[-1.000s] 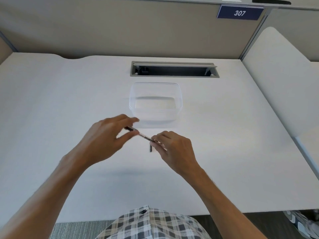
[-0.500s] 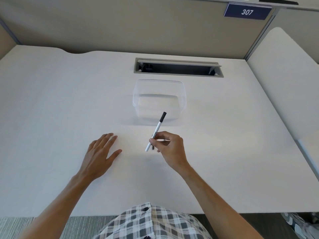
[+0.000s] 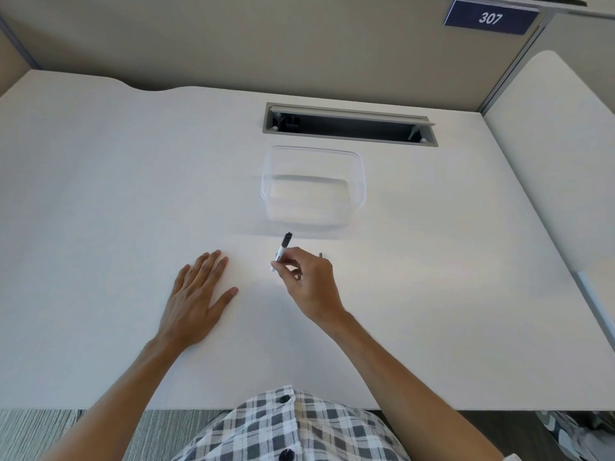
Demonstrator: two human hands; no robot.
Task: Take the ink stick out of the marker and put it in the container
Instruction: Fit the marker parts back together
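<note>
Head view: the white desk [image 3: 100, 194] carries a clear container [image 3: 361, 181] toward its far edge, nothing visible inside. The left hand [image 3: 196, 301] rests flat, fingers straight, holding nothing. The right hand [image 3: 309, 284] pinches the marker [image 3: 281, 252] just short of the container's near wall. Best bring the left over, steady the barrel, draw the ink stick straight out.

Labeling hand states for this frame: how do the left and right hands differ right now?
1. The left hand lies flat on the desk, fingers straight; the right hand has its fingers curled.
2. The left hand holds nothing; the right hand pinches the marker.
3. The left hand lies farther from the clear container than the right hand, which is just short of it.
Shared: both bare, both over the white desk.
</note>
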